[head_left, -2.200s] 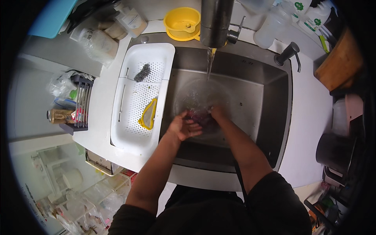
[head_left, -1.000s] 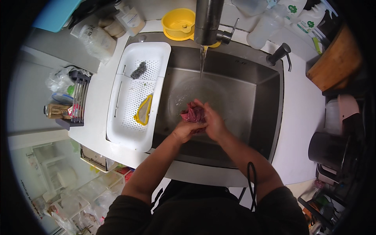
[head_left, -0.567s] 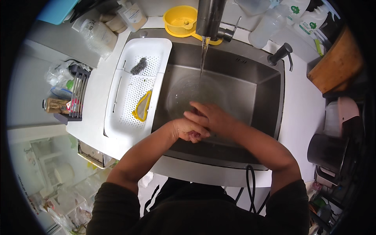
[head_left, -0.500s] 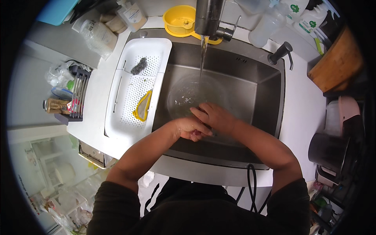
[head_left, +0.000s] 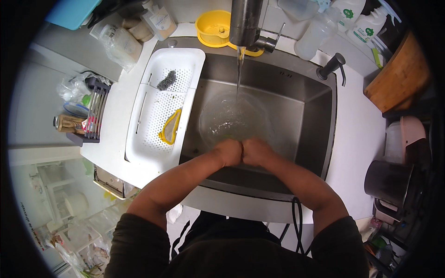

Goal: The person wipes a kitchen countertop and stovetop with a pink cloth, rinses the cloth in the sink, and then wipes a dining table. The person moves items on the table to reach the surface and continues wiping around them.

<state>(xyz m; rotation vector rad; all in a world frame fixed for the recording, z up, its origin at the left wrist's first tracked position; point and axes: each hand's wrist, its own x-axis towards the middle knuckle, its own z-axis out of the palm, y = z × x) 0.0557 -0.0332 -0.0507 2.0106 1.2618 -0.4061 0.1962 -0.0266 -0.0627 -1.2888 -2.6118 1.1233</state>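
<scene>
Steel rectangular sink (head_left: 287,118) holds clear round water-filled bowl (head_left: 217,109); dark metal faucet (head_left: 244,25) running, wet work seemingly unfinished. Left hand (head_left: 229,153), right hand (head_left: 256,151) clenched together at bowl's near edge; grip contents hidden.

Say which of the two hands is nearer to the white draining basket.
Left. The left hand is closed over the sink, a little right of the basket; the right hand is just beyond it, farther right.

- Left hand (head_left: 229,153) and right hand (head_left: 256,152): clenched, touching side by side, backs upward.
- Left forearm (head_left: 187,177) and right forearm (head_left: 302,175): angled inward.
- Both elbows bent, turned outward.
</scene>
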